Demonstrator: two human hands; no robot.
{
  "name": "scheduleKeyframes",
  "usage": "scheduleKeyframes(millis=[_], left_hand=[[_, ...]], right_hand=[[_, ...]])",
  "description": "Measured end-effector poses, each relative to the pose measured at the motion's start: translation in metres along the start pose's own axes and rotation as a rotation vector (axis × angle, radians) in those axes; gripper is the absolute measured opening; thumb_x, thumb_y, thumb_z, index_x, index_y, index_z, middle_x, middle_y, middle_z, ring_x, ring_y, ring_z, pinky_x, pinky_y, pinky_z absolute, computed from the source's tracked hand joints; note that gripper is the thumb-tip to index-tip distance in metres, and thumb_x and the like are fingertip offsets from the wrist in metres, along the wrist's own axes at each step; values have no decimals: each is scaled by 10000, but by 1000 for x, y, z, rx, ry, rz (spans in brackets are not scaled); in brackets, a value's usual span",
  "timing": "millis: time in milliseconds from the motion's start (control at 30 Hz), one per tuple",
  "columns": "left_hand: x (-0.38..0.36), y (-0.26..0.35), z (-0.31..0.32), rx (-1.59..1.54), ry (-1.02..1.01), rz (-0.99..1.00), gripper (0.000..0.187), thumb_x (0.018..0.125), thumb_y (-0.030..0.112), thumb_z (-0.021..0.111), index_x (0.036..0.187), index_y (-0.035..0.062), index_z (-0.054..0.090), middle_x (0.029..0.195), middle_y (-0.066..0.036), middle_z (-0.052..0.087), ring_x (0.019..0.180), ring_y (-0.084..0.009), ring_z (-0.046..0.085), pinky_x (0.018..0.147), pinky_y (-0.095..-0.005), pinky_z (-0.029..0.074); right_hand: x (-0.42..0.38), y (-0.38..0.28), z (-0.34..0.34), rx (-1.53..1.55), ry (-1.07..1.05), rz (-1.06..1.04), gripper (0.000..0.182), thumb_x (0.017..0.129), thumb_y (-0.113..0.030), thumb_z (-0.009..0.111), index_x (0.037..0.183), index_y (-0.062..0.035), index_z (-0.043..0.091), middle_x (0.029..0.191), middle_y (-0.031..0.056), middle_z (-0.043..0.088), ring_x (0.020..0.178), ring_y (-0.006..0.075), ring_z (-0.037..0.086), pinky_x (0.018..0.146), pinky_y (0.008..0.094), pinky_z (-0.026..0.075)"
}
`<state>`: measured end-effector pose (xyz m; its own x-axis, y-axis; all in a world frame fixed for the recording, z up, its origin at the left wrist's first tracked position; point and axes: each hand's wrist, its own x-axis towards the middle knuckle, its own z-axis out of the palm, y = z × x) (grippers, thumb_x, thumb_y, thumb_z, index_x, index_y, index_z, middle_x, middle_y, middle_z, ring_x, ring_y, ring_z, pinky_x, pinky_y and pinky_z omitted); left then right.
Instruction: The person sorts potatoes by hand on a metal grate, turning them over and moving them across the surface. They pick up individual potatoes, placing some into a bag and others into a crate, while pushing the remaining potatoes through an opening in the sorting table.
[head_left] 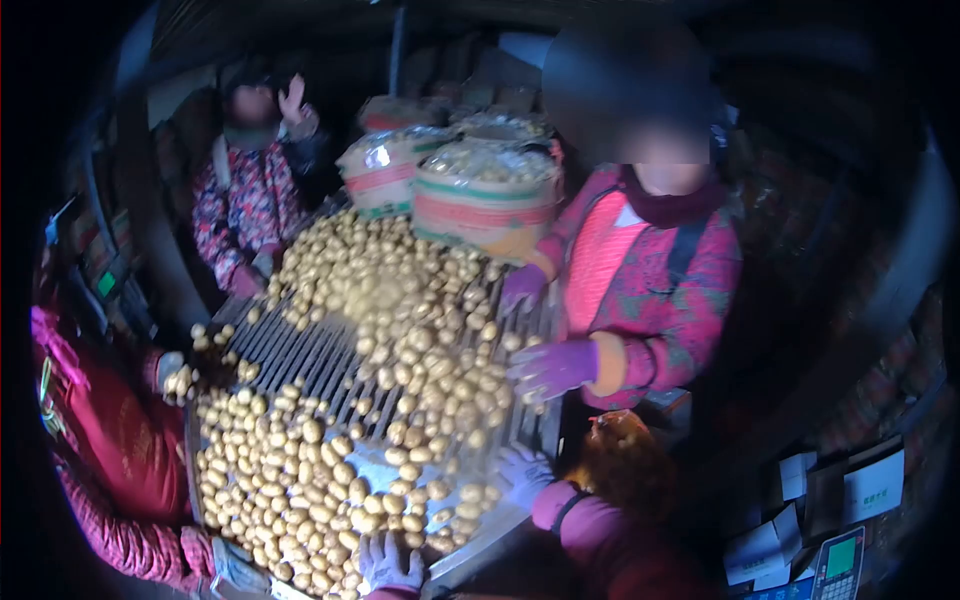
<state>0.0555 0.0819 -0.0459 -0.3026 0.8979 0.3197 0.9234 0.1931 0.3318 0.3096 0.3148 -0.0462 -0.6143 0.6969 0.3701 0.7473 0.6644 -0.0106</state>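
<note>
Potatoes (290,480) cover much of a sorting table whose slatted grate (300,350) shows through in the middle. My left hand (390,565), in a lavender glove, lies at the near edge with its fingers spread against the closest potatoes. On the table's right side is my right hand (525,478), gloved alike, fingers stretched out beside a few potatoes and slightly blurred. Neither hand has a potato gripped in it. Between them a bare bluish patch of the tabletop (375,470) shows.
Across on the right, a person in purple gloves (555,370) reaches over the potatoes. Two other people stand on the left, one with a raised hand (293,100). Filled sacks (485,205) stand at the back. White boxes (765,550) and a scale display (840,560) are lower right.
</note>
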Motion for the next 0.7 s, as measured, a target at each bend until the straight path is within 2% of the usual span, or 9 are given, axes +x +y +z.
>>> scheduleKeyframes(millis=[33,67,133,167,200,233,400,600,700], left_hand=[[-1,-5,-7,14,46,80,537,783,409,576,1159,25,579,1130,-238,573,1099,-429,514,990,-526,392],[1,-22,3,-137,-54,125,534,760,389,604,1169,47,574,1164,-237,557,1071,-436,520,957,-520,414],[3,-18,-40,-94,48,312,434,804,248,678,1191,69,598,1240,-213,551,1103,-430,521,952,-515,433],[14,-3,-77,-84,27,295,485,814,271,689,1233,55,576,1234,-231,552,1098,-425,531,962,-497,431],[2,-22,-60,-63,118,195,486,835,275,668,1247,39,564,1234,-242,547,1107,-423,534,965,-492,432],[17,-31,-46,-283,82,-145,505,829,266,662,1258,24,551,1225,-246,550,1115,-414,537,955,-486,442],[88,-75,-44,-31,158,-263,646,792,458,600,1318,96,507,1312,-223,482,1230,-433,427,1016,-524,351],[186,-105,-20,70,-166,-761,869,777,696,540,1479,231,326,1536,-213,233,1412,-451,198,1121,-596,166],[209,-77,-6,117,-147,-632,815,800,642,555,1486,279,307,1547,-197,212,1421,-479,129,1109,-648,120]], right_hand=[[1,0,3,11,-16,-106,306,831,-307,527,1066,-132,617,1127,92,604,1066,282,554,884,427,427],[44,-12,-34,-130,-674,-99,248,816,-263,523,980,-109,628,987,113,622,957,287,578,808,414,459],[26,-25,-33,-93,26,-195,105,773,-185,570,812,-101,620,881,123,601,839,314,568,754,432,460],[27,-14,-22,-77,-678,148,219,780,-242,596,929,-100,671,1072,121,626,1093,308,546,938,486,420],[4,-8,-17,46,-40,-52,263,810,-266,576,1007,-109,653,1198,92,592,1190,302,492,960,489,395],[8,-7,-14,12,-103,25,284,836,-270,556,1068,-130,641,1283,55,559,1243,290,461,972,471,384],[10,-5,-20,63,-169,26,304,882,-299,527,1108,-126,636,1313,58,543,1277,301,429,1019,451,359],[6,6,-10,2,-157,-67,304,892,-271,516,1091,-84,648,1272,115,569,1231,353,476,1006,487,395],[12,9,-4,-42,-84,-215,276,874,-216,518,1030,-33,654,1174,170,604,1137,367,547,980,502,436]])
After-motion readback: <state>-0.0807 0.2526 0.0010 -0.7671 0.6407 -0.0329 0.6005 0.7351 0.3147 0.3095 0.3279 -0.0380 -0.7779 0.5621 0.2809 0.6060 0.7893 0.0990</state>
